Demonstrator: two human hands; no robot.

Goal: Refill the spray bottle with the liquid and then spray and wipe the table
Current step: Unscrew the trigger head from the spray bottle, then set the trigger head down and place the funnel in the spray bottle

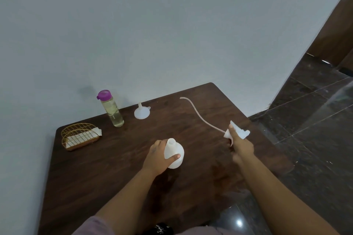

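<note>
The white plastic spray bottle (174, 155) stands upright just below the middle of the frame, its long axis vertical and its uncapped round neck opening upward; the body is smooth, matte and rounded at the shoulder. The left hand (159, 156) wraps it from the left, fingers behind and thumb pressed across the front. Right of it, well apart, the right hand (241, 147) grips the detached white spray head (237, 131), fingers curled around its trigger part. From the head a thin, pale dip tube (198, 114) curves away toward the upper left, its free end raised above the table (114, 168). The table is dark wood with visible grain and rounded corners. Near its far edge, against the grey wall, a small white funnel (142, 111) sits mouth down, and a clear bottle (111, 109) of pale liquid with a purple cap leans slightly left. A gold wire holder (80, 136) with white napkins sits at the left corner. Bare tabletop lies between the bottles and around both hands; dark glossy floor tiles show at right.
</note>
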